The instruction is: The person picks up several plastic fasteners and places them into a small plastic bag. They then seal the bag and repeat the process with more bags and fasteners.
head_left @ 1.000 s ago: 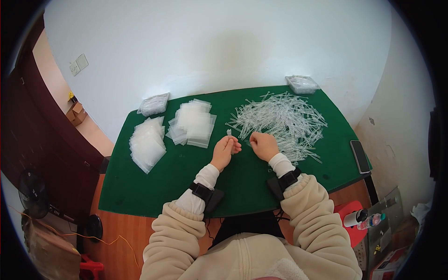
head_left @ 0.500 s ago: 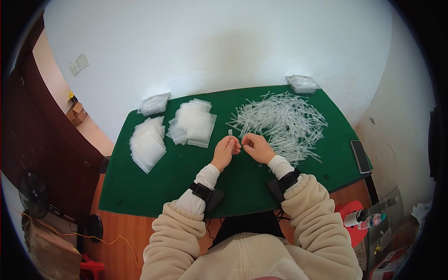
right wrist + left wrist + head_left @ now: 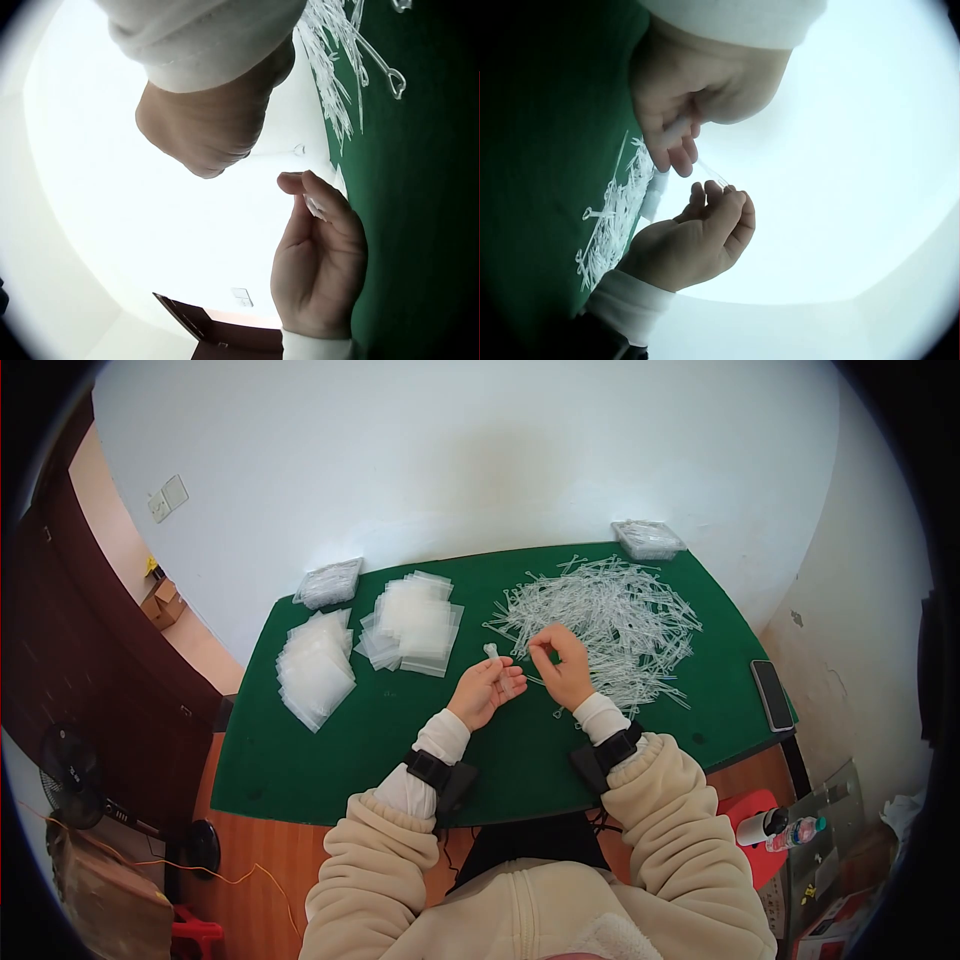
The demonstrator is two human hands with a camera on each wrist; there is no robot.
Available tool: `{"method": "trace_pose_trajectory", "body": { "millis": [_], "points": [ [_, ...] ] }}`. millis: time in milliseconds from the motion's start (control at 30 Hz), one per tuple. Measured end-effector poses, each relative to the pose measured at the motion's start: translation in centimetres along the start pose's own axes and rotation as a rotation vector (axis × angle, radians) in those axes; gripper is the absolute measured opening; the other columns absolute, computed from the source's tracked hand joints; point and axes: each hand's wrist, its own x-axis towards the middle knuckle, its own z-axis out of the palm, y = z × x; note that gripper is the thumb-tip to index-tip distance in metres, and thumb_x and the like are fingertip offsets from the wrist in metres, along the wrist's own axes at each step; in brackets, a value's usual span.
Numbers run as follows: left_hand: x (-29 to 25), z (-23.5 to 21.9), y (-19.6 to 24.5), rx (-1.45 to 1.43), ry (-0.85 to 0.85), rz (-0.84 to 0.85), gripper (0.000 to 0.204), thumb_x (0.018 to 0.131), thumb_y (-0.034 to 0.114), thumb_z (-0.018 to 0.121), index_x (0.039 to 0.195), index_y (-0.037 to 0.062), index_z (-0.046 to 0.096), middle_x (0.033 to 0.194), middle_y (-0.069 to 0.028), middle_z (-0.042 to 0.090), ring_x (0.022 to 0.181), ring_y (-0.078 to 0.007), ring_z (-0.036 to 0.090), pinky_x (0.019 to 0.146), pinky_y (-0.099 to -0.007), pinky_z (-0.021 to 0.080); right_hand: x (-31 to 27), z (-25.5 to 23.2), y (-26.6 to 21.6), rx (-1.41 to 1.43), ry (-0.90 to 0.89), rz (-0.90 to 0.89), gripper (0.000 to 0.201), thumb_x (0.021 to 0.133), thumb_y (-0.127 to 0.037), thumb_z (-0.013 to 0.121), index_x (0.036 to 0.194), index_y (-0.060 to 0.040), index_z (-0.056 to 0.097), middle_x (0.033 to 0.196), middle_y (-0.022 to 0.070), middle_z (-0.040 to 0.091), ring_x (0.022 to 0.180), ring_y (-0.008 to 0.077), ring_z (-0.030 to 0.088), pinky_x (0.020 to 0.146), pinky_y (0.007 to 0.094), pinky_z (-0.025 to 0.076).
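Observation:
My left hand (image 3: 484, 692) is turned palm-up over the table and holds a small bundle of clear plastic sticks (image 3: 490, 649) across its fingers. The end of that bundle sticks out past the thumb. Just to its right, my right hand (image 3: 562, 668) pinches one thin clear plastic stick (image 3: 277, 154) between thumb and fingertips. A small heart-shaped loop shows at that stick's free end in the right wrist view, pointing towards the left hand. Beyond the right hand spreads a big loose pile of the same sticks (image 3: 610, 610).
Two piles of clear zip bags (image 3: 316, 668) (image 3: 415, 622) lie on the left of the green table (image 3: 300, 770). Filled clear packs (image 3: 330, 583) (image 3: 648, 541) stand at both back corners. A phone (image 3: 771, 696) lies at the right edge.
My right hand came in to my left hand's fingers, then drew back up and to the right with one stick pinched. My left hand has turned its palm further upward.

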Motion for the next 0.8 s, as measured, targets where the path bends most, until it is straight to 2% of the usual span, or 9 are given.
{"method": "trace_pose_trajectory", "body": {
  "millis": [100,267,367,533,633,800],
  "points": [
    [0.0,0.2,0.0,-0.082,-0.052,-0.001,0.025,0.094,0.021,0.038,0.104,-0.0007,0.045,0.094,-0.0122,0.055,0.088,-0.0225,0.057,0.084,-0.0378,0.048,0.2,-0.1,-0.4,-0.038,0.052,-0.189,0.007,0.073,0.0,0.058,0.079,-0.0021,0.056,0.077,0.0089,0.055,0.069,0.021,0.056,0.06,0.027,0.045],
    [0.2,0.1,0.0,-0.15,-0.114,0.033,0.023,0.094,0.019,0.037,0.104,0.0,0.045,0.094,-0.011,0.055,0.089,-0.0212,0.057,0.084,-0.0352,0.047,-0.3,0.4,-0.8,-0.031,-0.045,-0.208,0.007,0.072,-0.001,0.06,0.078,-0.0025,0.057,0.08,0.0088,0.058,0.072,0.0218,0.058,0.062,0.0269,0.047],
    [0.8,-1.1,-0.3,-0.219,-0.187,0.067,0.022,0.094,0.018,0.037,0.106,0.0006,0.044,0.097,-0.0102,0.055,0.09,-0.0199,0.057,0.081,-0.033,0.047,-0.4,0.5,-1.1,-0.008,-0.185,-0.169,0.008,0.071,-0.002,0.061,0.078,-0.0035,0.059,0.083,0.0081,0.059,0.072,0.0225,0.059,0.063,0.0278,0.048],
    [0.7,-1.0,-0.2,-0.202,-0.102,0.095,0.023,0.092,0.019,0.039,0.106,0.0012,0.046,0.099,-0.0094,0.055,0.093,-0.0185,0.054,0.081,-0.0335,0.044,-0.4,0.7,-0.7,-0.016,-0.222,-0.189,0.008,0.069,-0.002,0.062,0.076,-0.0047,0.059,0.083,0.007,0.06,0.072,0.023,0.06,0.063,0.0283,0.048],
    [0.2,-0.3,0.2,-0.198,-0.032,0.106,0.023,0.092,0.018,0.039,0.106,0.0011,0.046,0.101,-0.01,0.054,0.093,-0.0191,0.054,0.082,-0.0337,0.044,-0.4,0.9,-0.4,-0.049,-0.223,-0.266,0.011,0.067,-0.002,0.063,0.076,-0.0054,0.059,0.085,0.0063,0.06,0.074,0.024,0.06,0.064,0.0293,0.049],
    [0.3,-0.5,0.3,-0.203,-0.054,0.115,0.025,0.093,0.018,0.039,0.109,0.0004,0.044,0.103,-0.011,0.054,0.095,-0.0202,0.053,0.083,-0.0344,0.044,-0.2,0.7,-0.4,-0.089,-0.272,-0.307,0.012,0.065,-0.001,0.063,0.075,-0.0062,0.059,0.085,0.0057,0.06,0.075,0.0253,0.06,0.065,0.031,0.05]
  ]
}}
